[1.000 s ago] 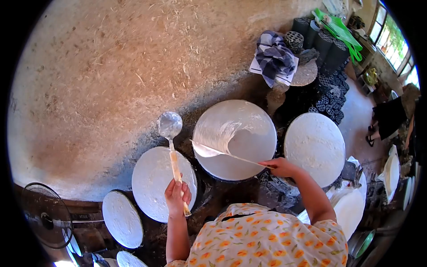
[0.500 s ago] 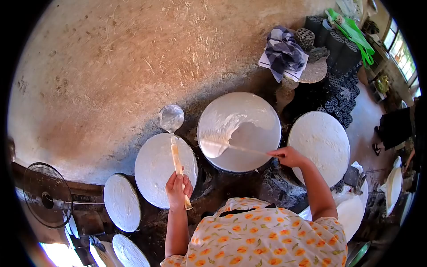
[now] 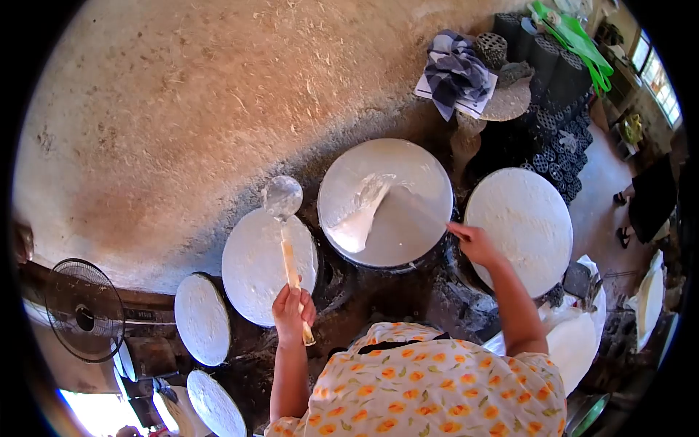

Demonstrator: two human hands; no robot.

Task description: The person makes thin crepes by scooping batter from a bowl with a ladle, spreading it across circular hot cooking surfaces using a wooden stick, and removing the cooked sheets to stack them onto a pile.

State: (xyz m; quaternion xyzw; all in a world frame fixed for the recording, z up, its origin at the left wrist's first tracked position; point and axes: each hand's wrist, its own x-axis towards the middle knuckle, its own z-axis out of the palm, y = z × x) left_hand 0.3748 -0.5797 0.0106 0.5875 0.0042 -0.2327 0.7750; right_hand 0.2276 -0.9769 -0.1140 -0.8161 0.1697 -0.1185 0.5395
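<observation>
My left hand point(image 3: 294, 312) is closed around the pale wooden handle of a ladle point(image 3: 282, 197). The ladle's round metal bowl points away from me, near the wall above the left white-coated disc point(image 3: 266, 291). At the centre, a large round griddle point(image 3: 422, 244) carries wet white batter point(image 3: 358, 220), heaped in a streak on its left half; a greyer patch shows to the right. My right hand point(image 3: 473, 242) is closed at the griddle's right edge on a thin stick-like spreader point(image 3: 426, 207), which reaches over the surface and is too blurred to make out fully.
Another white-coated disc point(image 3: 520, 226) stands at right. Coal briquettes point(image 3: 557, 138) and a checked cloth point(image 3: 457, 69) sit at the back right. A fan point(image 3: 84, 313) and more white discs point(image 3: 202, 320) are at left. A person in dark clothing point(image 3: 654, 200) stands far right.
The spreader has swung round, its far end moving away from me, and the batter streak has narrowed. My left hand still holds the ladle in nearly the same place. The view has shifted slightly.
</observation>
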